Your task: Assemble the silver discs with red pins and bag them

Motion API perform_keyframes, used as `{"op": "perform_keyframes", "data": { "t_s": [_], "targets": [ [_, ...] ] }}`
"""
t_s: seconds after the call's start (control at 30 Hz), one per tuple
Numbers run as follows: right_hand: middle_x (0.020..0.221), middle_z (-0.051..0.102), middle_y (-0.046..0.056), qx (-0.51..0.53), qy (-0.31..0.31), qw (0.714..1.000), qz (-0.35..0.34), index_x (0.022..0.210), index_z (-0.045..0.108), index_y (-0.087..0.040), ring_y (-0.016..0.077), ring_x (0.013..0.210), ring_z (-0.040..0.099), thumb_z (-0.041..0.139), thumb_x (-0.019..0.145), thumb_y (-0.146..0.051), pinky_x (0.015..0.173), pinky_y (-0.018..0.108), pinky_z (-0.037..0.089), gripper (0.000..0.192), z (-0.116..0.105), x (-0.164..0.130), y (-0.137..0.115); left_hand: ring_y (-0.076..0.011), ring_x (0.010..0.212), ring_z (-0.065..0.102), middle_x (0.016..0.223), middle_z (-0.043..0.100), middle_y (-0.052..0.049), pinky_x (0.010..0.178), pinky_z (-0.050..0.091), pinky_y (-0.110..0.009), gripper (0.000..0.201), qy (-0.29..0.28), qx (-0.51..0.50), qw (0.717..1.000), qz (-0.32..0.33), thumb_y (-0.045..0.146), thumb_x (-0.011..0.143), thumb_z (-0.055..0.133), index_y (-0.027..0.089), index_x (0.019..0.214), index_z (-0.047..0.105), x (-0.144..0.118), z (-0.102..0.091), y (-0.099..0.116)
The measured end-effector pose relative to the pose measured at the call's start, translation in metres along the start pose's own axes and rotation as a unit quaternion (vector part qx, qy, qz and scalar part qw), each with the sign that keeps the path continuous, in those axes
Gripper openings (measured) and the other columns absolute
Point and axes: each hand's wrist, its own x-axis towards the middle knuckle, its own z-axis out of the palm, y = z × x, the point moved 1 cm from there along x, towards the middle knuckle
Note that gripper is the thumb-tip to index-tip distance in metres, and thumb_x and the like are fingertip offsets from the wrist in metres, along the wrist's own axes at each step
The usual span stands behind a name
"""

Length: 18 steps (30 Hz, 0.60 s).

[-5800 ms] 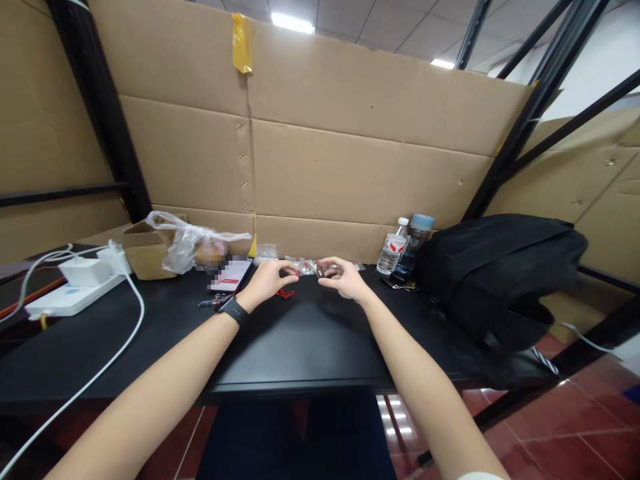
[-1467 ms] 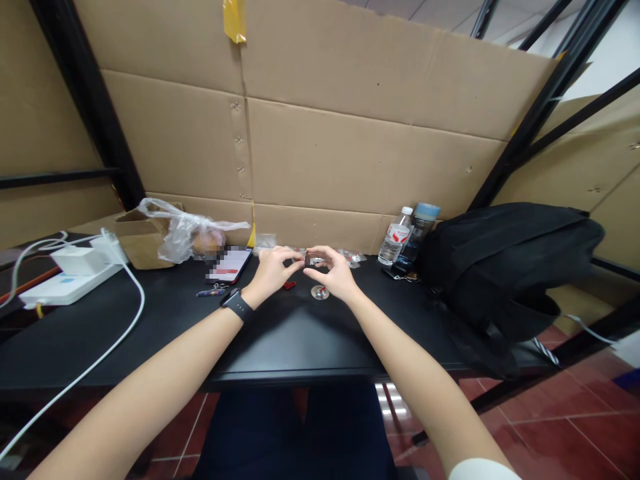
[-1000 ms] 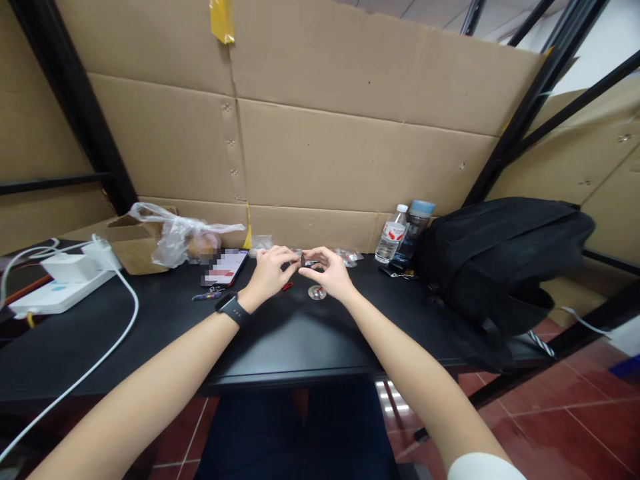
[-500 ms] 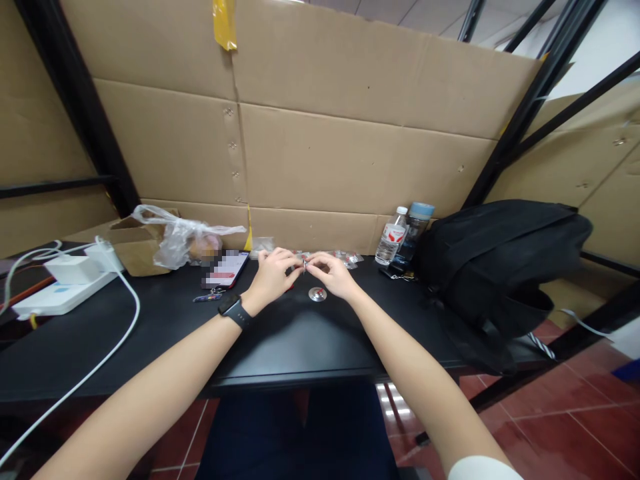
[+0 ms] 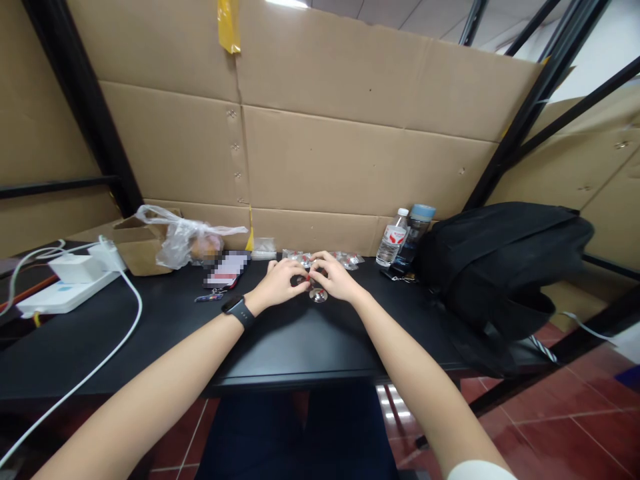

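My left hand (image 5: 278, 284) and my right hand (image 5: 334, 277) meet at the far middle of the black table (image 5: 165, 333), fingertips pinched together on a small dark part (image 5: 301, 280) just above a round silver disc (image 5: 318, 295) that lies on the table. A black watch (image 5: 239, 311) sits on my left wrist. Behind the hands lie several small clear bags (image 5: 345, 259) with red bits in them. What exactly is between the fingers is too small to make out.
A phone (image 5: 225, 270) and a plastic bag on a cardboard box (image 5: 145, 243) lie to the left, with a white power strip (image 5: 60, 293) and cable (image 5: 125, 313). Two bottles (image 5: 400, 243) and a black backpack (image 5: 500, 267) stand at the right. Cardboard walls the back.
My hands have come down from a raised pinch to just above the silver disc on the table. That disc was not on the table in the earliest frame.
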Motion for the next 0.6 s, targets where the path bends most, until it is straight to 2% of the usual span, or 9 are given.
{"op": "perform_keyframes", "data": {
  "t_s": [0.07, 0.13, 0.23, 0.3, 0.43, 0.5, 0.6],
  "targets": [
    [0.121, 0.056, 0.012, 0.004, -0.008, 1.000, 0.001, 0.087, 0.066, -0.017, 0.0212, 0.110, 0.059, 0.059, 0.096, -0.030, 0.082, 0.032, 0.052, 0.018, -0.002, 0.000, -0.001, -0.0265, 0.110, 0.057, 0.112, 0.072, -0.004, 0.093, 0.035, -0.041, 0.021, -0.006, -0.002, 1.000, -0.006, 0.042, 0.089, 0.064, 0.027, 0.097, 0.077, 0.000, 0.003, -0.002],
    [0.112, 0.060, 0.010, 0.001, -0.029, 1.000, 0.011, 0.089, 0.066, -0.017, 0.0190, 0.099, 0.061, 0.061, 0.095, -0.034, 0.078, 0.030, 0.050, 0.019, -0.006, 0.000, 0.000, -0.0260, 0.107, 0.057, 0.108, 0.072, -0.004, 0.092, 0.035, -0.040, 0.019, -0.005, 0.002, 1.000, -0.008, 0.039, 0.089, 0.064, 0.028, 0.094, 0.078, 0.001, 0.002, -0.003],
    [0.093, 0.064, 0.003, -0.029, -0.101, 0.993, 0.052, 0.101, 0.066, -0.017, 0.0135, 0.074, 0.059, 0.075, 0.084, -0.038, 0.067, 0.025, 0.046, 0.028, -0.014, -0.004, 0.007, -0.0252, 0.102, 0.059, 0.098, 0.074, -0.005, 0.088, 0.034, -0.039, 0.019, -0.006, 0.002, 1.000, -0.012, 0.035, 0.090, 0.061, 0.027, 0.093, 0.078, 0.001, -0.001, -0.004],
    [0.084, 0.065, 0.000, -0.065, -0.156, 0.982, 0.079, 0.100, 0.068, -0.018, 0.0119, 0.066, 0.057, 0.082, 0.075, -0.034, 0.063, 0.024, 0.042, 0.033, -0.017, -0.007, 0.012, -0.0247, 0.099, 0.060, 0.094, 0.075, -0.004, 0.088, 0.033, -0.039, 0.019, -0.005, -0.002, 1.000, -0.022, 0.035, 0.090, 0.061, 0.027, 0.094, 0.078, 0.001, -0.003, -0.004],
    [0.074, 0.069, 0.000, -0.096, -0.214, 0.966, 0.108, 0.080, 0.070, -0.017, 0.0121, 0.064, 0.060, 0.075, 0.077, -0.018, 0.064, 0.023, 0.040, 0.006, -0.017, -0.011, 0.020, -0.0247, 0.096, 0.062, 0.090, 0.077, -0.002, 0.090, 0.031, -0.039, 0.018, 0.001, -0.002, 0.999, -0.044, 0.034, 0.089, 0.061, 0.026, 0.092, 0.077, 0.001, -0.003, -0.006],
    [0.071, 0.070, 0.000, -0.085, -0.209, 0.968, 0.107, 0.078, 0.069, -0.017, 0.0125, 0.063, 0.060, 0.070, 0.080, -0.015, 0.065, 0.023, 0.041, 0.003, -0.015, -0.011, 0.021, -0.0252, 0.096, 0.064, 0.089, 0.077, -0.002, 0.091, 0.032, -0.039, 0.018, -0.001, -0.004, 0.999, -0.054, 0.034, 0.088, 0.061, 0.027, 0.091, 0.077, 0.001, -0.003, -0.007],
    [0.074, 0.071, 0.001, -0.046, -0.138, 0.985, 0.091, 0.081, 0.067, -0.017, 0.0139, 0.064, 0.061, 0.067, 0.085, -0.022, 0.065, 0.024, 0.042, 0.006, -0.012, -0.008, 0.022, -0.0247, 0.092, 0.067, 0.087, 0.078, 0.000, 0.092, 0.034, -0.039, 0.018, -0.005, -0.022, 0.997, -0.075, 0.035, 0.088, 0.060, 0.028, 0.089, 0.077, 0.001, -0.003, -0.008]
  ]
}}
